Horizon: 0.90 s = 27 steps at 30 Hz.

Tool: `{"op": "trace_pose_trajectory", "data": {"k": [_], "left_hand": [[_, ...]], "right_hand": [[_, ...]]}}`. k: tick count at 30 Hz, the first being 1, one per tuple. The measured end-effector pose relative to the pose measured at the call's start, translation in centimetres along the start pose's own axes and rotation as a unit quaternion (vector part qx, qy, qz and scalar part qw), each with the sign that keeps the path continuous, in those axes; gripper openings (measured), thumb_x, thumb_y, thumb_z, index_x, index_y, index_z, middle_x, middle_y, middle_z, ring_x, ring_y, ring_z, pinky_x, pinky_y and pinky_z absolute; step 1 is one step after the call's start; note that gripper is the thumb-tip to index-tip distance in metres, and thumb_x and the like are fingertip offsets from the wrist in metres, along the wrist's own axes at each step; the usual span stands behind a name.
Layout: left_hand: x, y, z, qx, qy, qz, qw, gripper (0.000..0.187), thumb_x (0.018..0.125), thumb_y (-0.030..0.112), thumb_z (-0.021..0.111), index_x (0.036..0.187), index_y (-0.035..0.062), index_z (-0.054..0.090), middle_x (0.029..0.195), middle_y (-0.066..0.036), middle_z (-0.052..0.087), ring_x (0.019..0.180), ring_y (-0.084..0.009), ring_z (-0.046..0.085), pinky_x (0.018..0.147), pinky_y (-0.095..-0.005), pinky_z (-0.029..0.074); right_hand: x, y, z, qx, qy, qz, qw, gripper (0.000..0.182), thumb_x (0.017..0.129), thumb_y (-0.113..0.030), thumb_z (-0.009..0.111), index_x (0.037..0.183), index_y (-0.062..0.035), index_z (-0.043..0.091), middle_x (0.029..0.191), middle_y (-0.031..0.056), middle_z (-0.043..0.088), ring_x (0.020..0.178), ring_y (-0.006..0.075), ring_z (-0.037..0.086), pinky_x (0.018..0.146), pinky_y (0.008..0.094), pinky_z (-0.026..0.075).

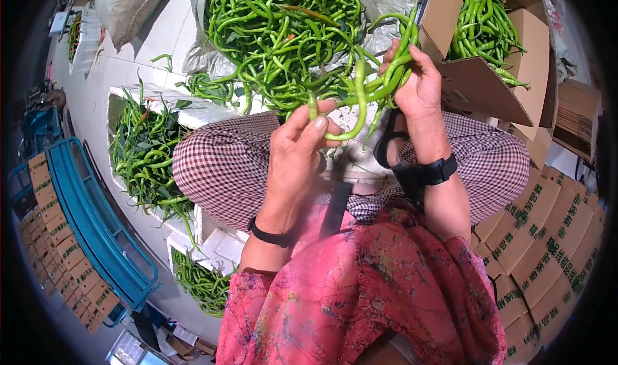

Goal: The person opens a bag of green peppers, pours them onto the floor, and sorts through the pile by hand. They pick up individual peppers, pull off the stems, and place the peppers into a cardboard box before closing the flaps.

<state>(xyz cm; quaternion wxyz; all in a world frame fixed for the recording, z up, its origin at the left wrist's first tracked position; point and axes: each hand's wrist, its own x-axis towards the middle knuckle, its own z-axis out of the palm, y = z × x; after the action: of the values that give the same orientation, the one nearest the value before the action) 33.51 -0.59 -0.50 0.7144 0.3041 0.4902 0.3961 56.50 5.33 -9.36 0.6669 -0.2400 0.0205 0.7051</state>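
Note:
Between the thumb and fingers of my left hand [293,146] is a long, curved green chili pepper [360,101], its bend hanging toward my lap. My right hand [418,85], raised beside an open carton, is closed around a bunch of green chili peppers [399,59] that stick out above and below the palm. Just beyond both hands spreads a large heap of green chili peppers [283,30] on a pale plastic sack [199,59]. A few leaves and one brownish pepper show among them.
At the right, an open cardboard box [444,11] holds more chili peppers. White foam boxes [199,226] with peppers and leaves stand on the left. Beyond them is a blue cart [96,217] beside stacked cartons [48,197]. Flattened printed cardboard [541,236] lies at the right.

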Motion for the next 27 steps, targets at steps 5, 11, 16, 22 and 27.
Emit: {"op": "trace_pose_trajectory", "data": {"k": [5, 11, 16, 22, 27], "left_hand": [[-0.2, 0.4, -1.3, -0.116, 0.005, 0.033, 0.993, 0.035, 0.097, 0.017, 0.053, 0.126, -0.0025, 0.051, 0.075, 0.003, 0.049, 0.062, -0.006, 0.044, 0.056, -0.019, 0.04], [-0.1, 1.3, -2.7, -0.117, 0.145, 0.132, 0.974, 0.039, 0.096, 0.015, 0.053, 0.131, -0.0015, 0.046, 0.088, -0.002, 0.057, 0.071, -0.0114, 0.056, 0.063, -0.0235, 0.048], [-0.3, 0.7, -2.4, -0.053, 0.119, 0.092, 0.987, 0.035, 0.096, 0.013, 0.052, 0.128, -0.0015, 0.051, 0.08, 0.0, 0.054, 0.066, -0.0078, 0.05, 0.059, -0.0209, 0.042], [-0.8, -0.6, -2.6, 0.287, 0.045, 0.08, 0.954, 0.027, 0.096, 0.01, 0.05, 0.119, -0.0005, 0.059, 0.067, 0.002, 0.051, 0.06, -0.0052, 0.044, 0.054, -0.0218, 0.039], [-0.8, -1.7, -1.5, 0.635, -0.089, 0.251, 0.725, 0.047, 0.087, 0.021, 0.066, 0.125, -0.0024, 0.054, 0.119, -0.017, 0.058, 0.101, -0.0226, 0.059, 0.083, -0.0351, 0.05]], "right_hand": [[-0.6, -0.1, -0.7, -0.106, 0.019, 0.027, 0.994, 0.05, 0.081, -0.013, 0.058, 0.124, 0.0085, 0.046, 0.092, 0.0101, 0.055, 0.082, 0.0195, 0.053, 0.075, 0.0356, 0.046], [-1.5, -0.5, 0.6, 0.0, -0.1, 0.097, 0.99, 0.066, 0.078, -0.013, 0.059, 0.135, 0.0104, 0.034, 0.087, 0.0046, 0.045, 0.077, 0.014, 0.045, 0.074, 0.0305, 0.039], [-1.7, -0.5, 0.8, 0.086, -0.145, 0.132, 0.977, 0.065, 0.077, -0.014, 0.058, 0.134, 0.0086, 0.037, 0.088, 0.0074, 0.048, 0.079, 0.0175, 0.048, 0.076, 0.034, 0.043], [-1.9, -0.5, 0.9, 0.075, -0.168, 0.133, 0.974, 0.061, 0.08, -0.016, 0.056, 0.133, 0.0086, 0.039, 0.092, 0.0099, 0.052, 0.082, 0.0193, 0.052, 0.077, 0.0354, 0.045], [-2.2, -0.2, 1.3, -0.075, -0.124, 0.093, 0.985, 0.052, 0.088, -0.018, 0.063, 0.131, 0.005, 0.043, 0.099, 0.0124, 0.057, 0.087, 0.0204, 0.058, 0.08, 0.034, 0.05]]}}
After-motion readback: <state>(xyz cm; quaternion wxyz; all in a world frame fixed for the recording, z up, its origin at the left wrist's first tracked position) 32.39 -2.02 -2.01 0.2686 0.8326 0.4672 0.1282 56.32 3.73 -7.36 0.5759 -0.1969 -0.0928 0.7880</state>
